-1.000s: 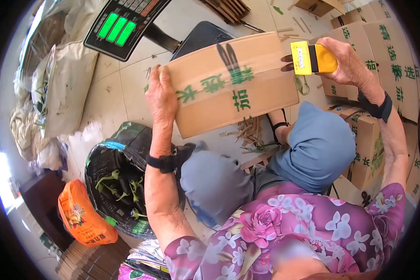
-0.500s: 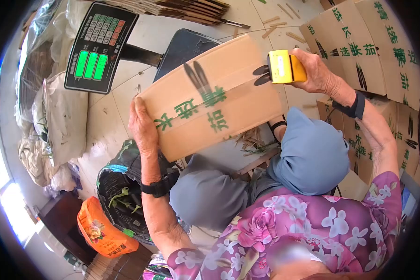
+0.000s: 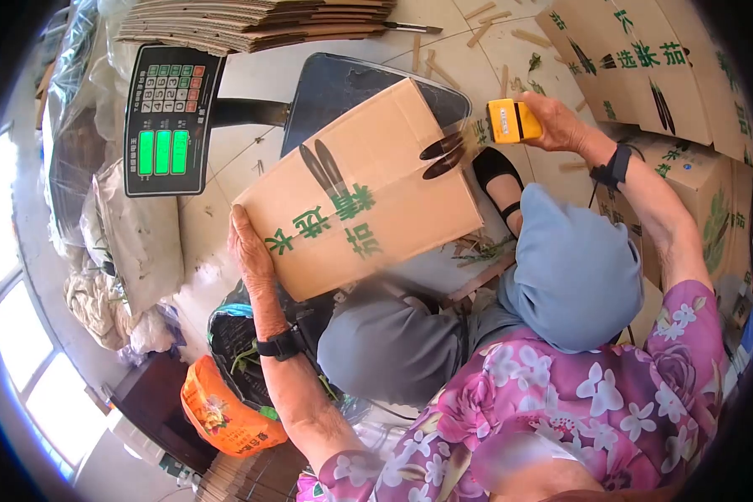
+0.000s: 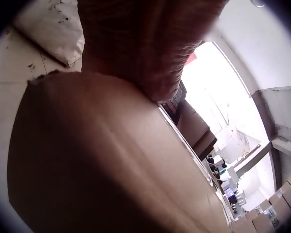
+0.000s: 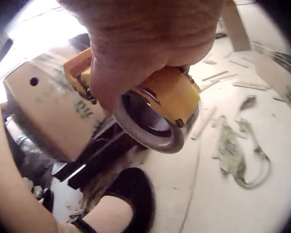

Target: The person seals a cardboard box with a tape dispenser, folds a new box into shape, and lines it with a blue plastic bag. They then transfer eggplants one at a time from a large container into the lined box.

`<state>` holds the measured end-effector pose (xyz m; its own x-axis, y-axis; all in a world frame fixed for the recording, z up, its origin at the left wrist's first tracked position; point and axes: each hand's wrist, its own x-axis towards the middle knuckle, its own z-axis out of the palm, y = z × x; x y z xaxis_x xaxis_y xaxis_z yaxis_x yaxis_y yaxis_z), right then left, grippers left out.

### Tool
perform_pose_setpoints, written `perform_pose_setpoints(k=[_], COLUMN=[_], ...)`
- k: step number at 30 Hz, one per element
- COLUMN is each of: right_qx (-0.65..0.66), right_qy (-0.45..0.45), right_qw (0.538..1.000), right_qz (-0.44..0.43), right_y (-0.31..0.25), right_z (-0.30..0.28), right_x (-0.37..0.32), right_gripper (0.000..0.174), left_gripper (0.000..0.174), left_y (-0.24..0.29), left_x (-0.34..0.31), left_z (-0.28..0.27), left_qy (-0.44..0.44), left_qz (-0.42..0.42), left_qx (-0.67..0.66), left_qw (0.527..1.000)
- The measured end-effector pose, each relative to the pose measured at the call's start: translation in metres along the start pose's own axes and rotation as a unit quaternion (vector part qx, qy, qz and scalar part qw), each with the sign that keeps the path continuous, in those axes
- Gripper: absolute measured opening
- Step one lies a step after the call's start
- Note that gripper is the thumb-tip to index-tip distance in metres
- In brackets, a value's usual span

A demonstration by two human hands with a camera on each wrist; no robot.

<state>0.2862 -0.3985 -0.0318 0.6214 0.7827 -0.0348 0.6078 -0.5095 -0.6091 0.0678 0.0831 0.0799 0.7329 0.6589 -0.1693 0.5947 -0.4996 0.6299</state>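
A cardboard box (image 3: 343, 226) with green lettering and dark eggplant prints lies tilted in front of the person's knees. The left hand (image 3: 252, 249) rests along its left side with fingers fairly straight; in the left wrist view the palm (image 4: 136, 43) presses at the box edge, fingers hidden. Off the box's right end, the right hand (image 3: 554, 123) grips a yellow tape dispenser (image 3: 510, 121). A clear tape strip (image 3: 475, 132) stretches between box and dispenser. The tape roll (image 5: 153, 128) shows beneath the right hand (image 5: 150, 43) in the right wrist view.
A platform scale (image 3: 326, 92) with a lit display (image 3: 166, 152) stands beyond the box. Flattened cardboard (image 3: 259, 21) is stacked behind it. More printed boxes (image 3: 644, 67) stand at right. A basket (image 3: 234, 335) and an orange bag (image 3: 226, 410) are by the left forearm.
The box has turned and its right end has tipped lower. The right hand has drawn the dispenser away from that end, with tape trailing. The head view has shifted too.
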Motion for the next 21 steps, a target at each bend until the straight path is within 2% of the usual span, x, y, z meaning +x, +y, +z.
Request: perform_pose_setpoints(k=[4,5,7,9,10,12,13,14,15,16,17,19,20,21], right_qx=[-0.057,-0.068,-0.106,-0.169,-0.170,-0.247,-0.249,-0.413,-0.507,-0.595,-0.556,-0.432,-0.350,-0.261], right_qy=[-0.008,-0.038,-0.048,-0.109,-0.110,-0.159,-0.158,-0.120,-0.117,-0.098,-0.094,-0.130,-0.166,-0.308], right_qw=[0.998,0.997,0.993,0.976,0.975,0.951,0.951,0.903,0.850,0.784,0.809,0.880,0.915,0.906], right_qz=[-0.001,0.010,0.026,0.086,0.088,0.095,0.097,-0.012,-0.082,-0.151,-0.167,-0.151,-0.114,0.127], right_y=[0.016,0.015,-0.005,-0.035,-0.051,-0.077,-0.075,-0.068,-0.086,-0.105,-0.090,-0.082,-0.077,-0.089], right_z=[0.003,0.000,-0.009,-0.012,-0.005,0.006,0.024,0.055,0.053,0.051,0.060,0.041,0.016,-0.003], right_x=[-0.011,-0.008,0.004,0.019,0.032,0.056,0.062,0.066,0.069,0.072,0.075,0.077,0.077,0.096], right_gripper=[0.062,0.060,0.059,0.058,0.058,0.041,0.041,0.029,0.016,0.012,0.014,0.023,0.034,0.047], left_gripper=[0.072,0.071,0.071,0.069,0.069,0.069,0.069,0.065,0.061,0.061,0.061,0.060,0.060,0.061], left_y=[0.005,0.006,0.006,0.003,0.005,0.009,0.007,0.003,0.000,-0.002,-0.006,-0.011,-0.012,-0.013], left_x=[-0.005,-0.005,-0.003,-0.001,-0.002,-0.004,-0.002,0.000,0.000,0.001,0.003,-0.001,-0.001,-0.001], left_z=[0.004,0.003,0.003,0.005,0.006,0.009,0.009,0.009,0.011,0.013,0.013,0.013,0.014,0.016], left_qy=[0.009,0.006,0.007,0.006,0.004,0.013,0.012,0.006,-0.001,-0.002,-0.009,-0.021,-0.053,-0.085], left_qz=[-0.006,0.004,0.016,-0.008,-0.007,-0.012,-0.010,-0.022,-0.033,-0.028,-0.030,-0.038,-0.074,-0.110], left_qx=[-0.017,-0.020,-0.030,-0.046,-0.047,-0.074,-0.077,-0.094,-0.113,-0.116,-0.138,-0.159,-0.256,-0.352], left_qw=[1.000,1.000,0.999,0.999,0.999,0.997,0.997,0.995,0.993,0.993,0.990,0.986,0.962,0.926])
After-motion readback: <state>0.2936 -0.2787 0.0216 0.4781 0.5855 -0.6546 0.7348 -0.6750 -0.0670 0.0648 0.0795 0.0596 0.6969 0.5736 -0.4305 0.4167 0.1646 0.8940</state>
